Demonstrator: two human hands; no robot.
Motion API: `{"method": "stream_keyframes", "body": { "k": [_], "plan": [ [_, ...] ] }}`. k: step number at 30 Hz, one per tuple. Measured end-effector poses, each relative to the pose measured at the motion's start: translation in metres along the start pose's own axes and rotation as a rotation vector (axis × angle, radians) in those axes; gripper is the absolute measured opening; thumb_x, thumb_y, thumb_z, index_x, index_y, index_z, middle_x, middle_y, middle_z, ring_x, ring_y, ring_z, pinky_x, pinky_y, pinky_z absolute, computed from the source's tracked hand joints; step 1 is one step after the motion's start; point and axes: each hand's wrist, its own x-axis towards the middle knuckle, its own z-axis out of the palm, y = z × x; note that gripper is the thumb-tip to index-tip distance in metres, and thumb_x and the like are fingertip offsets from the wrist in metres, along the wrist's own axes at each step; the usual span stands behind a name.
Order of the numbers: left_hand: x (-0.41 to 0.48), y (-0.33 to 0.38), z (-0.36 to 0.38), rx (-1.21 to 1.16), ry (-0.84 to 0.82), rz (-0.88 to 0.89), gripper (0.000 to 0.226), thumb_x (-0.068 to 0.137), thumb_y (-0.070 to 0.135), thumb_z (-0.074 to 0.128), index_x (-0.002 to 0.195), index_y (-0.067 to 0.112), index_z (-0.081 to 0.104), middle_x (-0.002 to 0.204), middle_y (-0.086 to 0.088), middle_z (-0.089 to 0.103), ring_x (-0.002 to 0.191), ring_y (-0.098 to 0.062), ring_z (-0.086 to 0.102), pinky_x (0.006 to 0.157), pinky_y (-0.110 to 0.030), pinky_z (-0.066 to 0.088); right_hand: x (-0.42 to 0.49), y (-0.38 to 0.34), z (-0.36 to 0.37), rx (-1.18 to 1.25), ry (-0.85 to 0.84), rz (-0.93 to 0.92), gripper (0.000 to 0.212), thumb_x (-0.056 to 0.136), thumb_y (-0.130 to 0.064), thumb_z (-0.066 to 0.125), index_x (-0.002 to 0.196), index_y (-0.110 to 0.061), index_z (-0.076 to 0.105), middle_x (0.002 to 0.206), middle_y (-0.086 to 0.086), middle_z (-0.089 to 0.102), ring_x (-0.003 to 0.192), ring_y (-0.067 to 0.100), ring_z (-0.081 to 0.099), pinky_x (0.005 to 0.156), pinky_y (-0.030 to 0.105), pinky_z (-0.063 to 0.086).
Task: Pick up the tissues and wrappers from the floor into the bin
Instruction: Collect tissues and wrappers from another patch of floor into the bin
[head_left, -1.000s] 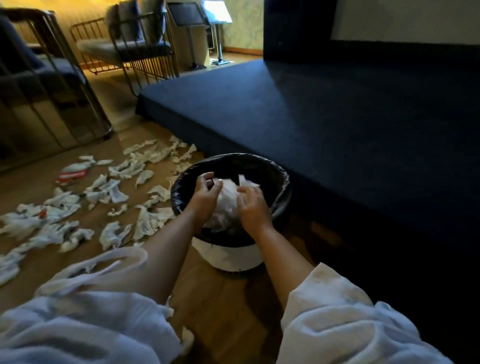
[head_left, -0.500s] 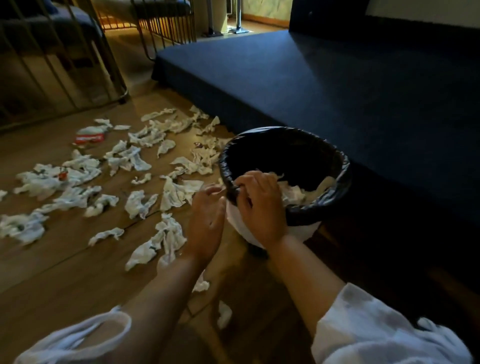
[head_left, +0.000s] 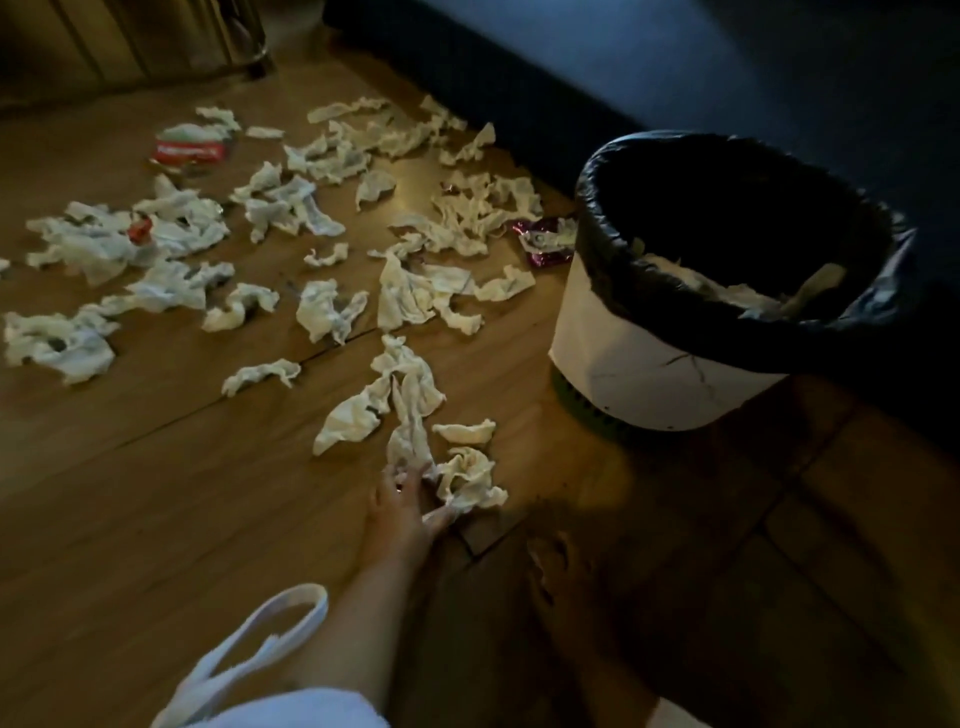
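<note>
The left hand (head_left: 400, 512) reaches down to the wooden floor (head_left: 156, 493), its grip part open: the fingers (head_left: 410, 475) lie on the near end of a long crumpled tissue (head_left: 410, 415), and the thumb presses the edge of a bunched tissue (head_left: 470, 480) just to the right of the grip. Neither piece is lifted; whether the grip has closed on either I cannot tell. A white sleeve (head_left: 280, 712) and a looped white belt (head_left: 265, 639) sit nearest the camera, behind the grip.

The right hand (head_left: 558, 566) hangs low in shadow to the right of the left grip, near the floor, fingers loosely spread and holding nothing that can be seen.

Just beyond the grip lies a small flat tissue (head_left: 465, 431), and a wider twisted tissue (head_left: 358, 410) spreads to the grip's left, touching the long one. Further out and to the left, many more scattered tissues (head_left: 291, 208) cover the floor. Among them, far from the grip, sit a red-and-white wrapper (head_left: 189, 148) and a small red scrap (head_left: 139, 228).

Ahead and to the right of the grip stands the bin (head_left: 670, 374), white-sided with a black liner (head_left: 613, 244) folded over its rim, crumpled tissue inside. A shiny dark-red wrapper (head_left: 543, 239) lies on the floor just beside the bin's left side. Beyond the bin rises a dark blue platform (head_left: 727, 67).
</note>
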Motion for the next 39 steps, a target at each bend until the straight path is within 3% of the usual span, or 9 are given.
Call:
{"method": "stream_keyframes", "body": {
  "k": [4,10,16,19,22,29,31,34,39],
  "plan": [
    [0.009,0.001,0.009,0.018,-0.002,0.065,0.039,0.086,0.024,0.061,0.124,0.022,0.052,0.136,-0.005,0.042,0.124,-0.024,0.037,0.102,-0.031,0.036,0.021,-0.007,0.002,0.235,0.096,0.066,0.033,0.085,-0.02,0.039,0.094,-0.013,0.069,0.105,0.012,0.065,0.093,0.028,0.066,0.079,0.034,0.055],
    [0.004,-0.021,-0.004,-0.271,0.13,0.012,0.024,0.083,0.008,0.062,0.106,0.013,0.056,0.1,-0.001,0.053,0.099,-0.022,0.055,0.08,-0.027,0.043,0.098,-0.074,-0.042,0.564,0.198,0.206,0.023,0.09,-0.007,0.051,0.109,-0.014,0.061,0.106,0.002,0.061,0.1,0.014,0.058,0.089,0.03,0.05],
    [0.016,-0.052,-0.035,-0.393,0.421,-0.069,0.053,0.089,-0.003,0.041,0.133,0.026,0.044,0.125,-0.01,0.054,0.101,-0.034,0.058,0.088,-0.044,0.05,0.14,-0.117,-0.044,0.329,-0.104,0.128,0.037,0.095,-0.023,0.045,0.132,-0.024,0.045,0.143,-0.004,0.038,0.135,0.016,0.029,0.109,0.035,0.03],
    [0.034,-0.059,-0.054,-0.344,0.58,-0.119,0.037,0.09,-0.004,0.038,0.119,0.01,0.058,0.125,-0.016,0.051,0.111,-0.031,0.052,0.09,-0.036,0.042,0.138,-0.124,-0.023,0.32,-0.23,0.086,0.052,0.092,-0.047,0.043,0.14,-0.028,0.033,0.153,-0.005,0.023,0.145,0.019,0.008,0.118,0.046,0.014],
    [0.052,-0.058,-0.068,-0.324,0.671,-0.111,0.026,0.091,0.003,0.041,0.106,0.002,0.062,0.121,-0.02,0.05,0.109,-0.031,0.051,0.088,-0.031,0.039,0.122,-0.122,-0.011,0.308,-0.141,0.061,0.037,0.093,-0.039,0.047,0.128,-0.025,0.045,0.148,-0.003,0.029,0.141,0.017,0.017,0.113,0.036,0.023],
    [0.091,-0.049,-0.055,0.003,0.165,-0.058,0.06,0.086,0.051,0.053,0.139,0.039,0.027,0.154,0.002,0.009,0.142,-0.028,0.006,0.112,-0.046,0.016,0.107,-0.116,-0.016,0.189,-0.161,-0.042,0.015,0.097,-0.021,0.037,0.102,-0.02,0.051,0.103,-0.001,0.05,0.101,0.014,0.042,0.082,0.025,0.034],
    [0.091,-0.049,-0.049,0.125,0.127,-0.006,0.053,0.088,0.052,0.048,0.137,0.04,0.031,0.153,0.0,0.016,0.141,-0.027,0.008,0.113,-0.044,0.016,0.125,-0.12,-0.02,0.307,-0.199,0.01,0.012,0.096,-0.025,0.04,0.098,-0.024,0.052,0.097,-0.003,0.052,0.092,0.013,0.049,0.079,0.028,0.043],
    [0.08,-0.052,-0.041,0.127,0.246,0.056,0.036,0.091,0.04,0.049,0.126,0.03,0.048,0.142,-0.004,0.039,0.129,-0.025,0.028,0.105,-0.037,0.028,0.152,-0.139,-0.034,0.852,-0.23,0.231,0.02,0.096,-0.035,0.039,0.105,-0.026,0.054,0.113,0.006,0.057,0.098,0.019,0.056,0.084,0.037,0.048],
    [0.067,-0.066,-0.037,-0.115,0.439,0.034,0.03,0.091,0.024,0.053,0.119,0.012,0.053,0.12,-0.014,0.053,0.11,-0.029,0.048,0.086,-0.034,0.038,0.197,-0.158,-0.041,0.495,-0.275,0.06,0.066,0.092,-0.023,0.054,0.146,-0.033,0.018,0.156,0.006,0.011,0.139,0.03,0.025,0.107,0.046,0.034]
  ]
}}
